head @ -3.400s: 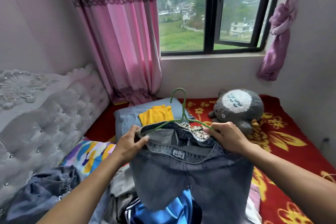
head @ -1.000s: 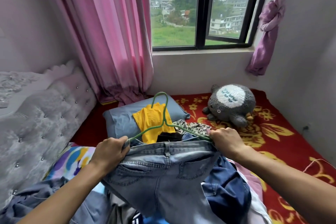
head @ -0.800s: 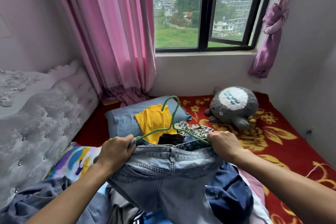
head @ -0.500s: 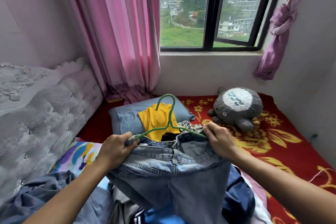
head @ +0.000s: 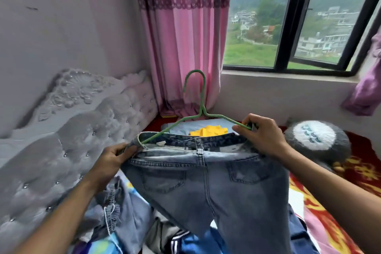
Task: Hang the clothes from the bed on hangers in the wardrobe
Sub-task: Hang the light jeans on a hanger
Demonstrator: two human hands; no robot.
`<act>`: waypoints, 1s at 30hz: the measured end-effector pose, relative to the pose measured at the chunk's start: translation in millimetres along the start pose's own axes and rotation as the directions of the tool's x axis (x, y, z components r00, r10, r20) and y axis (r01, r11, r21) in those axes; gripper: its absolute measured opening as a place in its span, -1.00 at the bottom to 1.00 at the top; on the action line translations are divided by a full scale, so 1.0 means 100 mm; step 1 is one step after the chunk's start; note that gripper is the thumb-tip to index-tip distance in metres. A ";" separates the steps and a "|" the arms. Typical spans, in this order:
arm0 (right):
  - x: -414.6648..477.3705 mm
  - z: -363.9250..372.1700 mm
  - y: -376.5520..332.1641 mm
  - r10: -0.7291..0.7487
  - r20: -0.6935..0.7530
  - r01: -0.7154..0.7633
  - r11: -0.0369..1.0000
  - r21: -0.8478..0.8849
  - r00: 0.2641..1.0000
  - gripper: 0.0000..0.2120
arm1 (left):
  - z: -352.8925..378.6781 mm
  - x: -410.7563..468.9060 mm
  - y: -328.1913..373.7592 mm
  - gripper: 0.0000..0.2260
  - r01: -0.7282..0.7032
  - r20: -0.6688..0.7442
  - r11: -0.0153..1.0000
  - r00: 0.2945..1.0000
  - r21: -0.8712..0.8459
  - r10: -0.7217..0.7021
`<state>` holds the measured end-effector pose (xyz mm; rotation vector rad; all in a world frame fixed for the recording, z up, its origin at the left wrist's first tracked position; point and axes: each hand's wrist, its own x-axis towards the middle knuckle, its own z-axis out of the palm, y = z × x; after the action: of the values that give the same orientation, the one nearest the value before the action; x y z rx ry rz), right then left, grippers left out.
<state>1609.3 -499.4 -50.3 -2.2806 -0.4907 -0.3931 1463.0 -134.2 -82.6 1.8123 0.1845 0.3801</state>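
The jeans [head: 208, 181] are in the middle of the frame, held up over the bed. The back pockets face the camera. The waist is at the top and runs left to right across the frame. The legs hang down toward the bottom, so the long way of the jeans goes top to bottom, leaning a bit to the lower right.

The green hanger [head: 195, 113] sits w/ its two arms poked inside the waist. Its hook points up, just left of center, in front of the pink curtain [head: 185, 37]. The hanger's long bar goes left to right, same as the waist.

The left hand [head: 112, 161] pinches the left end of the waist, fingers curled on the cloth right by the hanger tip. The right hand [head: 261, 136] pinches the right end of the waist and the hanger's arm together.

How far along: I think this pair is nearly on the hanger, but it's not in the wardrobe yet. No wardrobe shows here. Lots is left: a pile of clothes [head: 123, 218] lies at the bottom of the frame, under the jeans, w/ more denim and a blue striped thing. A yellow top [head: 208, 131] lies on a pillow behind the waist.

A gray plush toy [head: 317, 142] sits at the right on the red bed cover [head: 354, 173]. The padded headboard [head: 68, 130] is on the left.
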 end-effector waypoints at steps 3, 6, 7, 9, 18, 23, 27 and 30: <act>0.12 -0.07 -0.27 -0.094 0.007 0.093 0.990 0.108 0.996 -0.67 | -0.22 -0.32 0.34 -0.75 -0.060 -0.221 0.974 0.975 -0.217 0.011; 0.12 -0.05 -0.64 -0.220 0.079 0.201 0.960 0.196 0.972 -0.61 | -0.49 -0.80 0.66 -0.74 -0.157 -0.344 0.860 0.939 -0.486 -0.024; 0.08 -0.01 -0.78 -0.255 0.110 0.227 0.950 0.214 0.961 -0.66 | -0.54 -1.01 0.76 -0.74 -0.185 -0.395 0.821 0.917 -0.540 -0.053; -0.09 0.10 -1.05 -0.325 0.162 0.289 0.934 0.210 0.932 -0.75 | -0.68 -1.52 0.77 -0.75 -0.203 -0.541 0.844 0.833 -0.496 -0.117; -1.56 0.54 -2.46 -0.670 0.362 0.532 0.739 0.414 0.648 -0.75 | -0.98 -4.21 0.83 -0.58 0.524 -0.796 0.697 0.595 0.489 0.111; -2.29 0.53 -3.36 -0.799 0.356 0.489 0.586 0.646 0.485 -0.72 | -1.23 -5.23 1.24 -0.48 0.704 -0.882 0.531 0.383 0.471 0.274; -3.03 0.63 -4.09 -0.850 0.418 0.327 0.513 0.794 0.321 -0.67 | -1.65 -6.12 1.41 -0.54 0.829 -0.900 0.400 0.254 0.391 0.354; -3.58 0.73 -4.52 -0.795 0.601 0.156 0.606 0.780 0.084 -0.68 | -1.89 -6.72 1.39 -0.55 0.888 -0.942 0.354 0.207 0.293 0.263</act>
<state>1096.6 -237.7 29.6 -1.3739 -1.8331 0.8698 759.7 -215.7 -13.3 2.0916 2.1859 1.1158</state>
